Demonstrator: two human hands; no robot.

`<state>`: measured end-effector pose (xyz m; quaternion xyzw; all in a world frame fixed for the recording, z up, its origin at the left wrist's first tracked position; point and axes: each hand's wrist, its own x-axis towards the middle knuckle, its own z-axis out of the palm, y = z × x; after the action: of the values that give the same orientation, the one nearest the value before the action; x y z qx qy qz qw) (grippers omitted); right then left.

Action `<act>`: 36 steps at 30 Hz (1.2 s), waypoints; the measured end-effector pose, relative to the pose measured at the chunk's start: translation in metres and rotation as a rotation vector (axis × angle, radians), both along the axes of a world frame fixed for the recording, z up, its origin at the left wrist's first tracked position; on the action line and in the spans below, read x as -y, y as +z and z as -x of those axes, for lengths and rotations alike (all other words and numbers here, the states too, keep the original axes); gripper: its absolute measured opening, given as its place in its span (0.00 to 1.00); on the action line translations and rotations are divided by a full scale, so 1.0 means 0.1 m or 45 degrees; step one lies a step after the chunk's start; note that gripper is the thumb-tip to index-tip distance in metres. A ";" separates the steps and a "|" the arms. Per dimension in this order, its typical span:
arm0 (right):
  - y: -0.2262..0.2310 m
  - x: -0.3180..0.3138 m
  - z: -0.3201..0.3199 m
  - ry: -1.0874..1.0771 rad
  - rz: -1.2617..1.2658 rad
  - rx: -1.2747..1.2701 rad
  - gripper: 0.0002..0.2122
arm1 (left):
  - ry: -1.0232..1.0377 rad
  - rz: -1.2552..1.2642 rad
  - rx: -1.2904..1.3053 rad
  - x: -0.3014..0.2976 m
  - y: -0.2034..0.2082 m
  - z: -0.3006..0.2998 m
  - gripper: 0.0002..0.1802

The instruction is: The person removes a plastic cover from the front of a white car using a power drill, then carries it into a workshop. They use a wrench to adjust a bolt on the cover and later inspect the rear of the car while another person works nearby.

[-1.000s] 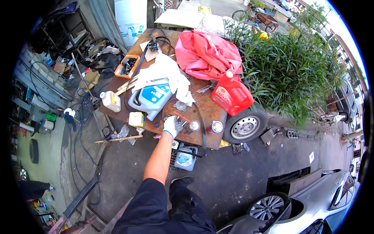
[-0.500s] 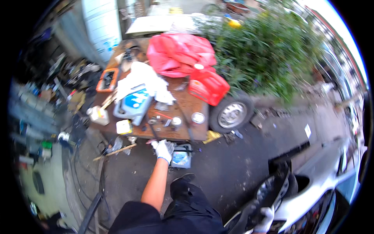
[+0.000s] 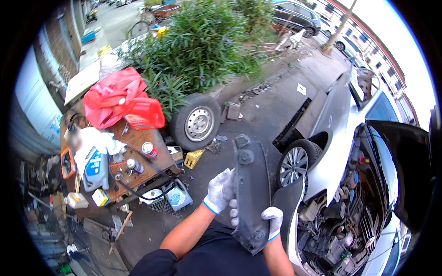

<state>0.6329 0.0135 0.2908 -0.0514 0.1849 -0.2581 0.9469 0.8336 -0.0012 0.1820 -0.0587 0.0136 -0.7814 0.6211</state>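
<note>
A long black plastic car panel [image 3: 252, 188], with round fittings near both ends, is held upright before my body. My right hand [image 3: 272, 220] grips its lower right edge. The thumb lies on the front, and gloved fingertips show past the opposite edge. At the panel's left edge, my left hand [image 3: 220, 191] is closed against it, its fingers partly hidden by the panel. Both hands wear whitish knitted gloves with blue cuffs.
To the left, a rusty worktable [image 3: 131, 177] carries a grey-blue jug [image 3: 95, 170], a red jug [image 3: 143, 114] and cans. A loose wheel [image 3: 195, 122] leans beside it. Close on the right stands a silver car [image 3: 329, 138], its engine bay [image 3: 338, 230] exposed. Another jug [image 3: 178, 195] sits beneath the table edge.
My view has swung right toward the car. My left hand has come from the table edge to the panel, and my right hand has brought the panel up in front of me.
</note>
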 end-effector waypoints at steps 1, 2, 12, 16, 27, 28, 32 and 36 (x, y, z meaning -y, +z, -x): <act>0.02 -0.04 0.06 0.012 0.009 0.041 0.50 | -0.062 0.139 -0.099 0.06 0.03 0.07 0.36; 0.04 -0.09 0.12 -0.012 0.014 0.086 0.50 | -0.071 0.077 0.003 0.08 0.08 0.19 0.40; -0.01 -0.45 0.88 -0.188 0.314 -0.543 0.34 | -0.406 0.290 0.036 0.18 1.09 0.94 0.61; 0.39 -0.38 1.15 -0.414 1.203 -1.603 0.19 | -0.309 0.230 0.409 0.12 1.19 1.08 0.57; 1.19 0.00 1.49 -0.608 2.095 -2.054 0.30 | -0.190 0.174 0.968 -0.26 1.21 1.73 0.40; 1.25 0.01 1.53 -0.565 2.125 -2.029 0.28 | -0.185 0.208 1.017 -0.26 1.26 1.74 0.39; 1.26 0.06 1.66 -0.623 2.341 -1.880 0.24 | -0.179 0.321 1.208 -0.25 1.49 1.75 0.36; 1.22 0.09 1.74 -0.658 2.673 -1.844 0.27 | -0.106 0.292 1.339 -0.28 1.60 1.78 0.41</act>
<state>0.4593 0.0048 0.4124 -0.8530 0.3664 -0.3662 0.0635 0.6557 0.0271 0.3415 0.2735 -0.3824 -0.7258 0.5022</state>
